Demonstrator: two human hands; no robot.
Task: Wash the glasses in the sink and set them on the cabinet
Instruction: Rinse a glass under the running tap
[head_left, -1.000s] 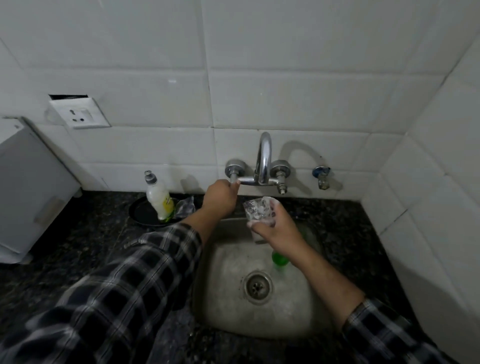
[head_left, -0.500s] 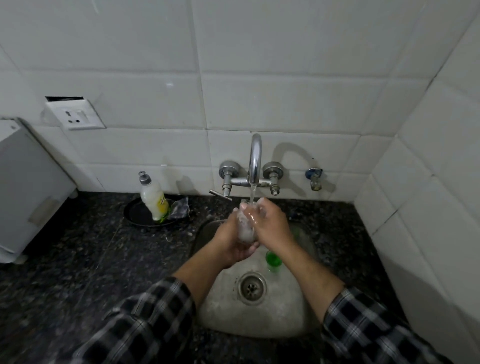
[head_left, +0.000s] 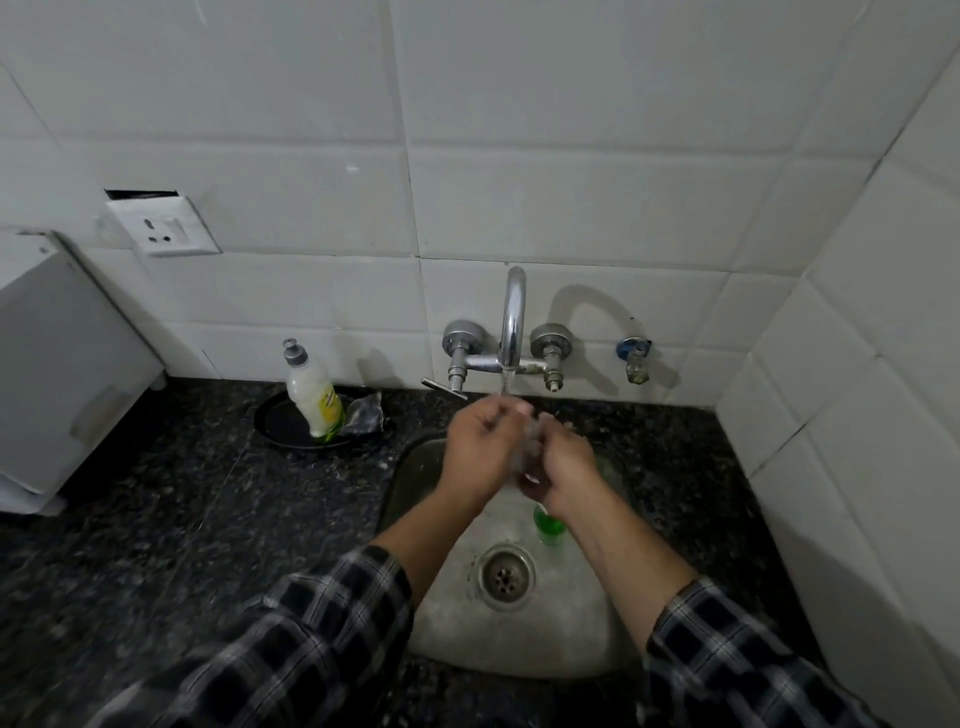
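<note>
A small clear glass (head_left: 527, 446) sits between both my hands under the tap (head_left: 511, 332), over the steel sink (head_left: 452, 618). Water runs from the spout onto it. My left hand (head_left: 475, 449) wraps the glass from the left and my right hand (head_left: 563, 470) grips it from the right; the glass is blurred and mostly hidden by fingers. A green object (head_left: 545, 525), partly hidden under my right wrist, lies in the sink near the drain (head_left: 505, 576).
A dish-soap bottle (head_left: 311, 389) and a crumpled scrubber (head_left: 363, 415) sit on a black dish (head_left: 283, 426) left of the sink. Dark granite counter (head_left: 156, 519) surrounds the sink. A white appliance (head_left: 57, 364) stands far left. White tiled walls close in behind and on the right.
My left hand left the tap handle and joined my right hand on the glass; water now runs. Both hands have shifted slightly around the glass under the stream.
</note>
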